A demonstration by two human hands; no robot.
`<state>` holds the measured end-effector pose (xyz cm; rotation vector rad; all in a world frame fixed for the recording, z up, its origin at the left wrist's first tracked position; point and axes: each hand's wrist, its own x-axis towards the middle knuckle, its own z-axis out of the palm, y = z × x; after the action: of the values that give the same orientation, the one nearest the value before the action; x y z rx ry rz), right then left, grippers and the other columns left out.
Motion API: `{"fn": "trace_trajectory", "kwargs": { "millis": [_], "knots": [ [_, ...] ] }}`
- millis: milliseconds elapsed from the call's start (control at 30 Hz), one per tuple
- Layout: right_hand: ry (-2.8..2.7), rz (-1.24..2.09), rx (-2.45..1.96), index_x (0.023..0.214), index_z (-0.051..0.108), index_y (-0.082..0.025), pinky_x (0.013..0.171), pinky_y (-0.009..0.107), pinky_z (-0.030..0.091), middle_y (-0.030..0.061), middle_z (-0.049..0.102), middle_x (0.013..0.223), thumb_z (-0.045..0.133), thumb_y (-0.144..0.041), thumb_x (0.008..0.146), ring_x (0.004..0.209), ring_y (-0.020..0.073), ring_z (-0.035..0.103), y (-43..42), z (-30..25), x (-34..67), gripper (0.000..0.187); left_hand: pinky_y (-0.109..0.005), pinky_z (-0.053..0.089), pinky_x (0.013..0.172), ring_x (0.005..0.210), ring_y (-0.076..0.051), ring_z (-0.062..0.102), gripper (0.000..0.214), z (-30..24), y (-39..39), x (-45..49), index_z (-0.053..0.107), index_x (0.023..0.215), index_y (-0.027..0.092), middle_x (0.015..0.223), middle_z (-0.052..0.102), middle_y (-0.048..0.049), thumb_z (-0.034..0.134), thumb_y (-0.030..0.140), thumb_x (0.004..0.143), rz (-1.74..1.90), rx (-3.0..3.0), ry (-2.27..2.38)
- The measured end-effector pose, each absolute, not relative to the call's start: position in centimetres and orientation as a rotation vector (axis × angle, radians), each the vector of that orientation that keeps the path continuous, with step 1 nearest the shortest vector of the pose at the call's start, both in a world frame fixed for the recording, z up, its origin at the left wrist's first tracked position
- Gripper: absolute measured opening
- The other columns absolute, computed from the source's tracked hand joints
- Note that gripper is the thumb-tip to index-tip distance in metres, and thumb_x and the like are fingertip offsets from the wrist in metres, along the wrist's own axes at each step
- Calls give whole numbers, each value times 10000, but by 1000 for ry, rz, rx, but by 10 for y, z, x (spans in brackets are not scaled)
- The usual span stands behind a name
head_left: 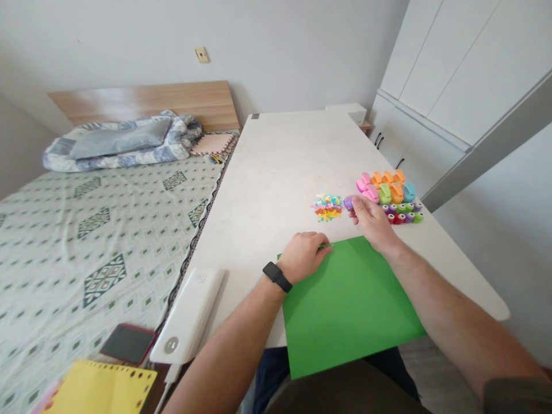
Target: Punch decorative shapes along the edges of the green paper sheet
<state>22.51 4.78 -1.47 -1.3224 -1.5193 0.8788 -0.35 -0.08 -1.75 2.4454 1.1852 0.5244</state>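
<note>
A green paper sheet [349, 305] lies on the white table [280, 167] and hangs over its near edge. My left hand [304, 256], with a black watch on the wrist, is curled and pinches the sheet's far edge. My right hand [373, 224] is closed around a small purple paper punch [348, 202] just past the sheet. A little heap of colourful paper cut-outs [328, 207] sits left of the punch. Rows of coloured paper punches [390, 195] stand right of my right hand.
A white oblong device [187, 316] rests at the table's near left corner. On the bed [86, 230] to the left lie a dark phone [128, 343], yellow punched paper [101, 391] and a folded blanket [125, 141]. White cabinets [431, 75] stand to the right.
</note>
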Motion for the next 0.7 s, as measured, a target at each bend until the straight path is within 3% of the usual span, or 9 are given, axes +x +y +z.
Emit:
{"fn": "trace_trajectory", "kwargs": {
  "millis": [233, 400, 533, 700],
  "knots": [
    [-1376, 938, -1204, 1099, 645, -230, 606, 292, 511, 32, 675, 870, 526, -657, 949, 686, 153, 597, 50, -14, 222, 468, -315, 510, 818, 865, -191, 684, 201, -16, -1, -4, 683, 961, 193, 924, 735, -54, 537, 325, 1005, 525, 2448, 1155],
    [-1346, 882, -1144, 1119, 619, -222, 606, 279, 521, 57, 709, 1007, 685, -560, 888, 799, 163, 642, 50, -3, 225, 415, -311, 506, 808, 860, -189, 681, 200, -14, -1, -4, 683, 951, 196, 916, 735, -53, 531, 317, 1002, 533, 2453, 1147],
    [-1322, 816, -1147, 1146, 654, -243, 615, 291, 543, 58, 726, 1023, 712, -499, 874, 814, 176, 670, 43, 18, 246, 379, -302, 502, 796, 840, -182, 676, 203, -15, -2, -5, 682, 945, 193, 903, 731, -53, 527, 311, 1000, 552, 2447, 1131],
    [-1315, 463, -1444, 1165, 728, -235, 814, 385, 583, 97, 755, 1083, 718, -481, 850, 910, 234, 712, 35, 29, 319, 399, -300, 498, 776, 822, -182, 671, 206, -17, -1, -6, 682, 931, 191, 886, 727, -54, 532, 317, 995, 572, 2445, 1133]
  ]
}}
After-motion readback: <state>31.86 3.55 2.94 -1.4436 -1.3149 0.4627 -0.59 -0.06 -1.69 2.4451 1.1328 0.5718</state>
